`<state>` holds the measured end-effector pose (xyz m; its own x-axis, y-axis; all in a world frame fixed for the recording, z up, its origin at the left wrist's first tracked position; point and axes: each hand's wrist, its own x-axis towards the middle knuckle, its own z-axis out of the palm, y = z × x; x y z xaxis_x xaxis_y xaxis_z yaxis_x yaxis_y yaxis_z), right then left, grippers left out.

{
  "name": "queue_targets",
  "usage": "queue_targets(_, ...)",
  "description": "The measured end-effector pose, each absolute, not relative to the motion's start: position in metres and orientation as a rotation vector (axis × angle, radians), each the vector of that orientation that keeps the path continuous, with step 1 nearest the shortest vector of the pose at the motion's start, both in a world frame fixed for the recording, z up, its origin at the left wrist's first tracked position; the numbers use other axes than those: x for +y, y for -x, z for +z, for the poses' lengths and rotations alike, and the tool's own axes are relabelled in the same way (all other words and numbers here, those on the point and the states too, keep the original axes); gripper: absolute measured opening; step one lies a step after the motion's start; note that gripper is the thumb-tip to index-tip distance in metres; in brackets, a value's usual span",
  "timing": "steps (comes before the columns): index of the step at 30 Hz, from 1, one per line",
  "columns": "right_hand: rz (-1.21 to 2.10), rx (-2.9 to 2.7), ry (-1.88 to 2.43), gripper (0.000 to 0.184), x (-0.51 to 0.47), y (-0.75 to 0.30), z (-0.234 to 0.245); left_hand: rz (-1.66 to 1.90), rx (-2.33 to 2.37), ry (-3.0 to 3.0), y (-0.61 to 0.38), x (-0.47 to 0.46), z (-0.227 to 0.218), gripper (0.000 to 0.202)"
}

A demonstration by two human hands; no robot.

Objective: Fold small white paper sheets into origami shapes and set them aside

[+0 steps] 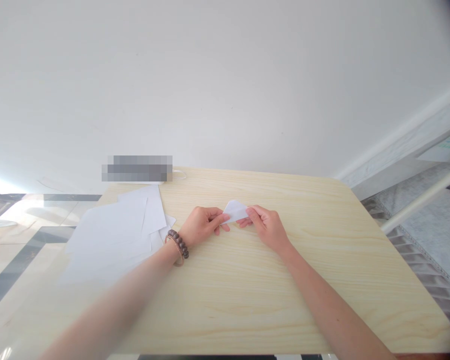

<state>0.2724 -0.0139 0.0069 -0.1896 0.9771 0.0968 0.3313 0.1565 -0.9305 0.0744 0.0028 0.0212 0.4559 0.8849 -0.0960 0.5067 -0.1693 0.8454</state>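
Note:
A small piece of folded white paper (235, 210) is held between my two hands, just over the middle of the wooden table (247, 290). My left hand (204, 223) pinches its left corner between thumb and fingers. At the opposite end, my right hand (268, 226) grips the right corner with the thumb on top. The paper's upper edge comes to a blunt peak. Dark beads and a thin copper-coloured bangle (178, 247) circle my left wrist.
Loose white paper sheets (108, 235) overlap on the table's left side, partly beneath my left forearm. A blurred-out object (137, 170) with a white cable stands at the back left. A white wall (225, 90) rises behind the table. A pale pole (423, 195) slants at the right.

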Motion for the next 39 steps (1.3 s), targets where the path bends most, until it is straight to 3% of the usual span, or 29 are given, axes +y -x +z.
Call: queue_targets(39, 0.919, -1.987, 1.272, 0.029, -0.0176, -0.2685, 0.0113, 0.512, 1.081, -1.901, -0.0765, -0.0039, 0.0209, 0.04)
